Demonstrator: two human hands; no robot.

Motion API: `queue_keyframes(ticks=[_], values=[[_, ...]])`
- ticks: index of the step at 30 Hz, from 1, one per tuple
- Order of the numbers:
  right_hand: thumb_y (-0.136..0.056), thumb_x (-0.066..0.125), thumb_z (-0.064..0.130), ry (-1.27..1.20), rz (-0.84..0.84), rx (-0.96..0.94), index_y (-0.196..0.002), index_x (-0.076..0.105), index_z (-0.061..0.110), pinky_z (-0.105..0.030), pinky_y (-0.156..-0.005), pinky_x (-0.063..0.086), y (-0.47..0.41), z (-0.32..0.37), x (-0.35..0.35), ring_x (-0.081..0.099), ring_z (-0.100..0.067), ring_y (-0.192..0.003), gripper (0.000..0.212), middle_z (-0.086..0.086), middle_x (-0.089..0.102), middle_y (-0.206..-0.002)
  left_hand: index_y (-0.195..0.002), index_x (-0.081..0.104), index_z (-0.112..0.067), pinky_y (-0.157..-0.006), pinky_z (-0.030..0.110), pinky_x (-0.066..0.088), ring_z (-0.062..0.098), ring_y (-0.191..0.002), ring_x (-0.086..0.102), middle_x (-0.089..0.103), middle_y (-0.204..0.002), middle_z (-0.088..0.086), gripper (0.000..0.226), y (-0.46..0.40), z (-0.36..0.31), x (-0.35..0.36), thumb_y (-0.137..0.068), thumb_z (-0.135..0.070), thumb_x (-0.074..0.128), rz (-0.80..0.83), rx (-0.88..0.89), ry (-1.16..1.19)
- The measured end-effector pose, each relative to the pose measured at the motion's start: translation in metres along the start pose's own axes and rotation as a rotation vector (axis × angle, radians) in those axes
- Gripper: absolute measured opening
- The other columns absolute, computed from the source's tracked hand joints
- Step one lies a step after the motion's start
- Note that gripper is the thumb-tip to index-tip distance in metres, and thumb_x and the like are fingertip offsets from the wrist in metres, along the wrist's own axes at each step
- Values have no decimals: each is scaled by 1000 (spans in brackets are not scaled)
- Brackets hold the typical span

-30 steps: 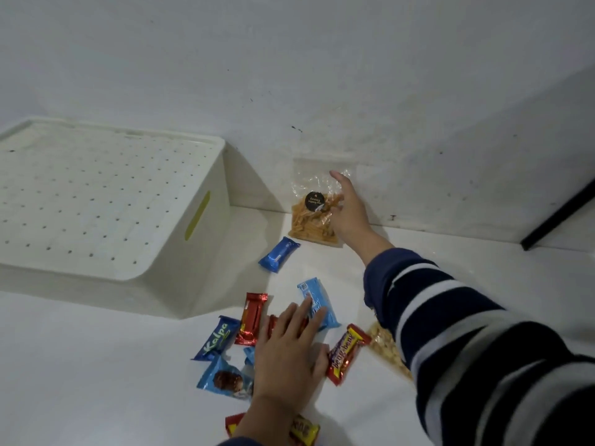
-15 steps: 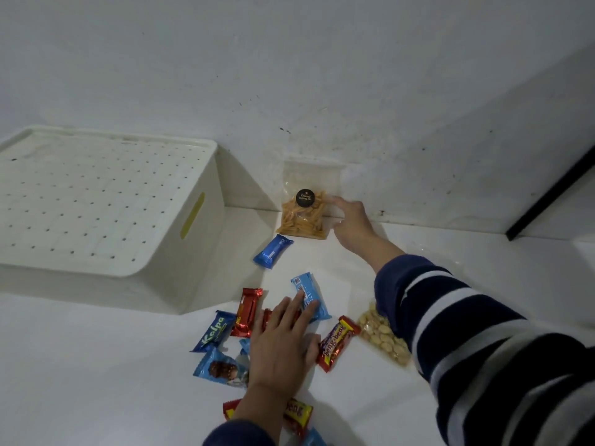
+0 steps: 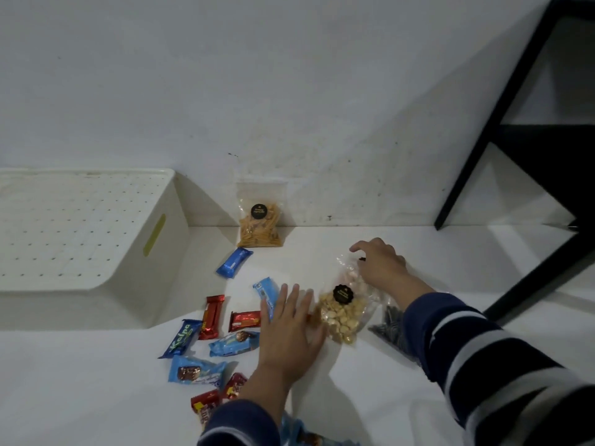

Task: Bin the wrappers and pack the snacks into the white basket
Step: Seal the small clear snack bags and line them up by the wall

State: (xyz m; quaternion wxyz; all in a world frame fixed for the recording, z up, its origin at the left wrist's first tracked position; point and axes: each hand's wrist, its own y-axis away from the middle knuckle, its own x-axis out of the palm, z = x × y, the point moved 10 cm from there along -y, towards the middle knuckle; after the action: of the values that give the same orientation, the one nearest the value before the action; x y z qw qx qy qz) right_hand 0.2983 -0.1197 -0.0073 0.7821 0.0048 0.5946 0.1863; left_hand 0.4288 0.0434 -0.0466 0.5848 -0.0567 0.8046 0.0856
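The white basket (image 3: pixel 96 226) lies upside down at the left, its dotted bottom facing up. Several small snack bars are scattered in front of me, among them a blue Kalpa bar (image 3: pixel 181 338), a red bar (image 3: pixel 212 317) and a blue bar (image 3: pixel 234 263). My left hand (image 3: pixel 289 326) rests flat among them with fingers spread, partly covering a light blue pack (image 3: pixel 267 289). My right hand (image 3: pixel 380 267) is closed over the top of a clear bag of pale nuts (image 3: pixel 341 313). A clear bag of orange sticks (image 3: pixel 260 226) leans upright against the wall.
A dark bag of seeds (image 3: pixel 391 326) lies under my right forearm. A black metal frame (image 3: pixel 502 156) stands at the right on the white surface. The wall runs close behind the snacks. More wrapped bars (image 3: pixel 206 403) lie near my left sleeve.
My right hand has let go of the orange stick bag at the wall and drawn back onto the bag of pale nuts. My left hand has stayed flat on the snacks.
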Motion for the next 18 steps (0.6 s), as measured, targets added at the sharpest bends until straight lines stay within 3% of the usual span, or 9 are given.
queue_keyframes(ticks=[3,7,11,18], values=[[-95,43,17,2,22,95,-136,43,32,-39,-102,37,7,-25,-2,47,-24,-122,44,-3,45,-137,-151,-1,-33,-120,44,-4,15,-148,-10,-4,-161,-4,85,-10,-32,14,-83,-74,29,39,20,88],[-92,42,11,-116,35,155,-124,60,25,-38,-93,51,19,-41,-2,61,-23,-103,39,-3,60,-121,-151,-4,-29,-119,38,9,22,-148,5,-4,-161,3,104,-19,-52,31,-76,-72,53,70,-6,165],[-93,50,10,-199,-9,127,-114,68,18,-35,-94,52,25,-41,-7,62,-22,-105,29,-4,64,-121,-151,-4,-30,-115,39,25,25,-144,21,4,-160,6,104,-21,-51,34,-77,-54,66,35,-27,132],[-91,60,16,-365,-16,-15,-108,72,12,-27,-91,48,60,-21,-24,62,-19,-103,21,-5,67,-118,-150,-2,-31,-114,34,30,23,-138,29,23,-151,4,109,22,-41,30,-73,-43,74,-56,-62,251]])
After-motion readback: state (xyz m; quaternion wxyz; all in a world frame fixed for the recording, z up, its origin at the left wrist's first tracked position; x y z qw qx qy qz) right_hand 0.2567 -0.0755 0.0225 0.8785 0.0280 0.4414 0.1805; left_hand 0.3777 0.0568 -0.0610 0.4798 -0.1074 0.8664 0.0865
